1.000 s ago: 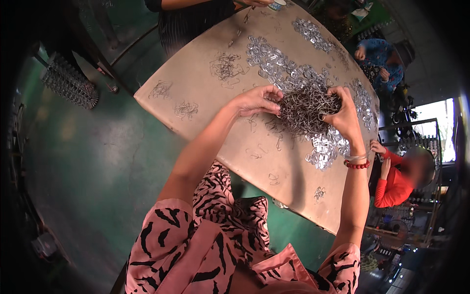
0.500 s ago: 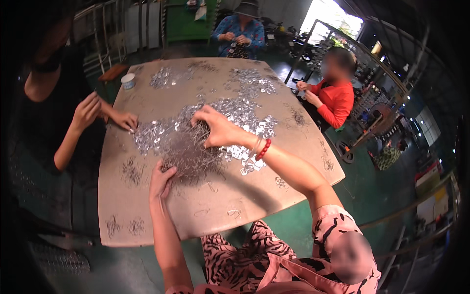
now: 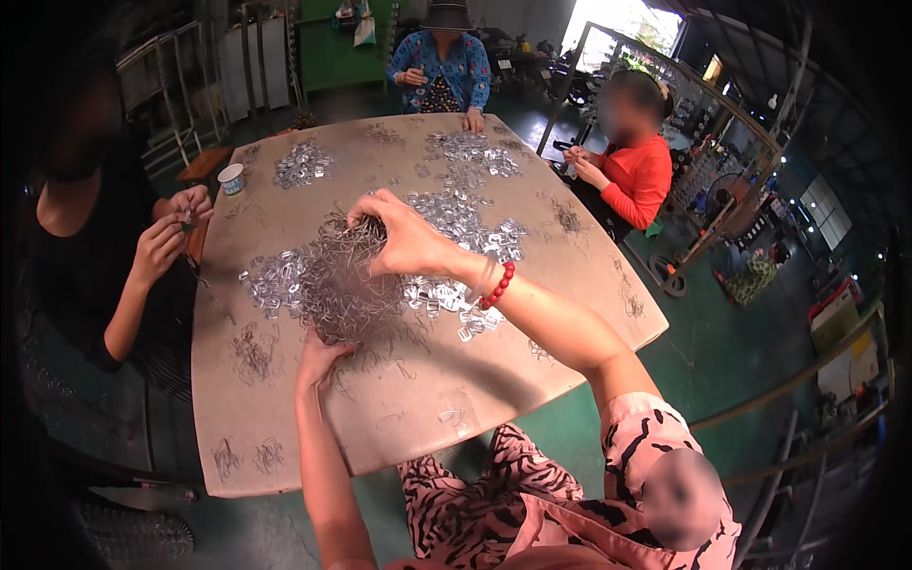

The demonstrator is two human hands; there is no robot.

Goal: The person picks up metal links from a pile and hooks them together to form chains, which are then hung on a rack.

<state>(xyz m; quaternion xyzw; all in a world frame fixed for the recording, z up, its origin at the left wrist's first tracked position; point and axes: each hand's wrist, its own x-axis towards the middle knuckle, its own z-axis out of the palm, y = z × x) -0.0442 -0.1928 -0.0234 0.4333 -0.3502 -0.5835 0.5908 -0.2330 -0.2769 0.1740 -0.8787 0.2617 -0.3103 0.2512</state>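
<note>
A large tangle of thin, bent wire pieces (image 3: 347, 285) is held above the tan tabletop (image 3: 532, 351), blurred in its lower part. My right hand (image 3: 404, 237) grips it from its upper right side, fingers curled into the wires. Beneath its lower edge, my left hand (image 3: 321, 361) supports it, thumb against the wires and the other fingers mostly hidden. Around and behind the tangle lie many small, flat silver metal pieces (image 3: 465, 223) in a wide heap. Some loose wires (image 3: 404, 356) are on the table below.
Small wire piles (image 3: 252, 353) lie along the table edges. A paper cup (image 3: 231, 179) stands at the far left corner. Co-workers sit around: one in black at left (image 3: 76, 275), one in blue (image 3: 439, 71) at the far side, one in red (image 3: 635, 166) at right.
The wire tangle has risen in my hands and looks taller. The left co-worker's hand has left the table and joined the other; the far co-worker's hand has come down to the table.
</note>
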